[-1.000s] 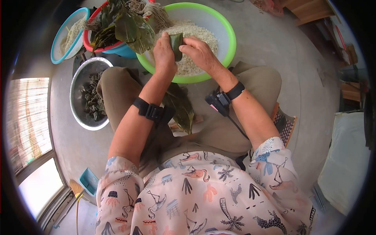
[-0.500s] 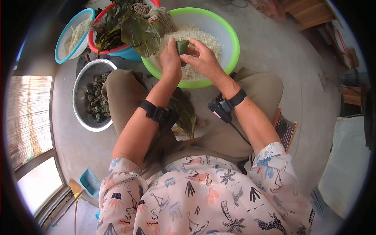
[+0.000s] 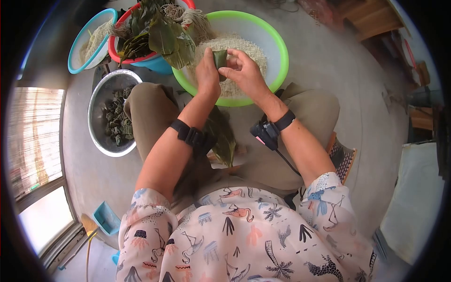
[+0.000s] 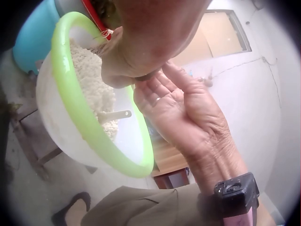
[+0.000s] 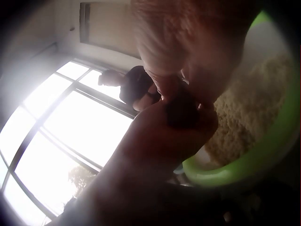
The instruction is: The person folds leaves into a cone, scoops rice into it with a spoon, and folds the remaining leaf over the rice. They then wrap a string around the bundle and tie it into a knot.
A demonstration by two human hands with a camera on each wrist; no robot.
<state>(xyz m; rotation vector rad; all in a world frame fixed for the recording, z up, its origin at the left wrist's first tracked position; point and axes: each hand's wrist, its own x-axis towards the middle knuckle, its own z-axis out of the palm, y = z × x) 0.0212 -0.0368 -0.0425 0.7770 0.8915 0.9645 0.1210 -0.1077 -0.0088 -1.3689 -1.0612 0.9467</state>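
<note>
A green leaf-wrapped rice dumpling (image 3: 219, 58) is between both hands, over the rice (image 3: 249, 49) in a green-rimmed basin (image 3: 283, 61). My left hand (image 3: 207, 74) grips it from the left side, thumb pointing up along the leaf. On the other side my right hand (image 3: 245, 74) pinches its edge with thumb and forefinger, the fingers bent with a gap inside them. The left wrist view shows the right palm (image 4: 174, 117) facing the left hand. In the right wrist view the dumpling (image 5: 182, 112) is a dark shape, mostly hidden by fingers.
Long leaves (image 3: 164, 35) and string (image 3: 192, 21) lie on a red-rimmed basin at the upper left. A metal bowl (image 3: 96, 134) holds tied dumplings (image 3: 118, 117). The rice has a white-handled scoop (image 4: 115, 115) in it. Another person (image 5: 136, 87) appears near the window.
The head view has shifted slightly, so basins and hands appear a little lower and to the right. My right fingers have spread a bit around the dumpling; both hands stay on it.
</note>
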